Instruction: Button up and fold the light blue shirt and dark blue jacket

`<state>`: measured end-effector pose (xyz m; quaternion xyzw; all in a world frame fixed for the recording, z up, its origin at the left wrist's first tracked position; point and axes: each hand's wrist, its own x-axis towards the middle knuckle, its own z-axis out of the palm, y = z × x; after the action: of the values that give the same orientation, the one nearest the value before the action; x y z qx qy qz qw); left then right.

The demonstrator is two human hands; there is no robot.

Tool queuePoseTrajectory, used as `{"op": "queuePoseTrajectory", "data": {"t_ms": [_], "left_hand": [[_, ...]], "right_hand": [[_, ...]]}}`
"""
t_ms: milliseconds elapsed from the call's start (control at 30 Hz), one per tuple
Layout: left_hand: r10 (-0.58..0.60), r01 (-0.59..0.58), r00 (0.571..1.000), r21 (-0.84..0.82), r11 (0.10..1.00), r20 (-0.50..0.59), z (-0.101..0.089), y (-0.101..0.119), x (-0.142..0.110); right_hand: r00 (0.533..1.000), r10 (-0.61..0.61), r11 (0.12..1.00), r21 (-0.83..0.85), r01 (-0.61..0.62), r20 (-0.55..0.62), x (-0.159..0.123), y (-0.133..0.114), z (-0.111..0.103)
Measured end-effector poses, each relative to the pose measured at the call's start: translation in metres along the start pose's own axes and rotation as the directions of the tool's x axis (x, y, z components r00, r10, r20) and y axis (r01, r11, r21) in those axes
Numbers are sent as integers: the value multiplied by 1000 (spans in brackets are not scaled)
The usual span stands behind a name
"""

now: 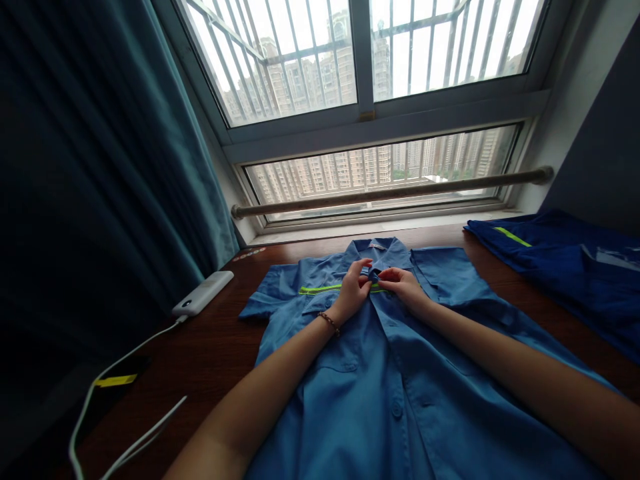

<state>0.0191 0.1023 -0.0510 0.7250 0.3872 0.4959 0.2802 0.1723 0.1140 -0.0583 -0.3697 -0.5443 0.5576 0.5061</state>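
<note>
A blue work shirt (380,393) with a yellow-green reflective stripe lies flat, front up, on a dark wooden table (210,353), collar toward the window. My left hand (353,290), with a bead bracelet on the wrist, pinches the shirt's front placket just below the collar. My right hand (403,285) pinches the same spot from the other side. Fingertips of both hands meet at the top button area. Several buttons show lower down the placket.
A white power bank (203,293) with a white cable (120,373) lies at the table's left. More blue garments (575,267) are piled at the right. A teal curtain (100,167) hangs left. A barred window (370,100) and a rail stand behind the table.
</note>
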Motion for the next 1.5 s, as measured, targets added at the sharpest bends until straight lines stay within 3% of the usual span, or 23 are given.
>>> {"op": "queuePoseTrajectory", "data": {"t_ms": [133, 267, 400, 533, 733, 1000, 1167, 1267, 1367, 1433, 1500], "left_hand": [[59, -65, 996, 90, 994, 74, -2, -1, 0], [-131, 133, 991, -76, 988, 30, -2, -4, 1], [-289, 283, 957, -268, 921, 17, -4, -4, 3], [-293, 280, 956, -321, 905, 8, -5, -3, 4], [-266, 261, 964, -284, 923, 22, -2, -3, 3], [-377, 400, 916, -393, 828, 139, -6, -5, 3], [-359, 416, 909, -428, 802, 211, -10, -7, 5], [-308, 360, 930, -344, 867, 198, -9, -5, 5], [-158, 161, 985, -53, 985, 63, -6, 3, 1], [8, -10, 1000, 216, 976, 9, -4, 9, -4], [119, -125, 992, 393, 911, 38, -3, 14, -8]], "right_hand": [[1000, -18, 998, -53, 18, -2, 3, 3, -2], [994, -100, 986, -141, 91, -54, 4, 10, 0], [988, -156, 957, -248, 153, 6, 3, 12, 1], [989, -145, 935, -330, 131, -19, 4, 12, 0], [994, -105, 955, -283, 89, -39, 9, 17, -5], [984, -176, 937, -311, 158, -30, 5, 15, -3], [978, -210, 942, -269, 199, -11, 2, 13, -2], [978, -208, 955, -217, 204, 4, 2, 13, -1], [981, -194, 968, -160, 192, 5, 3, 14, -2], [984, -175, 975, -146, 170, -22, 5, 15, -2], [987, -155, 980, -131, 147, -48, 6, 17, -3]]}}
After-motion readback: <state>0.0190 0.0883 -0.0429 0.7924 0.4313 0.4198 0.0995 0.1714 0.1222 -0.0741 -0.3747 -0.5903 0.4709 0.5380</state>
